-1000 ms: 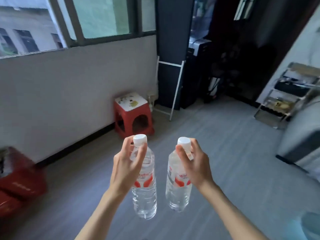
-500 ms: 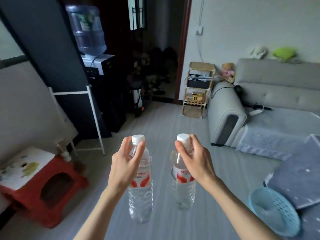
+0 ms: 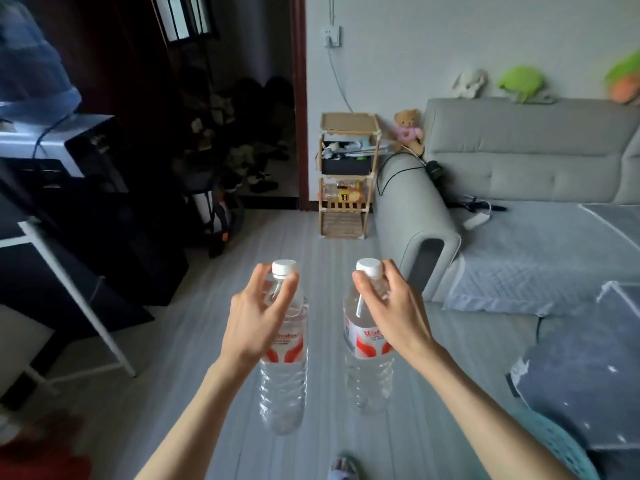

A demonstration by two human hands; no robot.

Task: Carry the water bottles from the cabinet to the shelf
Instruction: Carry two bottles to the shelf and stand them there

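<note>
Hidden necks, cropped edges, murky doorway

The left hand (image 3: pixel 258 320) covers the left bottle's (image 3: pixel 284 386) neck; the right hand (image 3: pixel 391 313) hides the right bottle's (image 3: pixel 369 375) shoulder. The water jug (image 3: pixel 31 64), upper left, is cropped and blurred; the shelf's (image 3: pixel 346 174) contents are unreadable.

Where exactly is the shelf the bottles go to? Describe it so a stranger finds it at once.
Look at the grey sofa along the far wall. At its near armrest, by the dark doorway, stands the small wooden shelf. Unlike the dark cabinets on the room's other side, it is pale, open-sided and tiered, its top bare.
</note>
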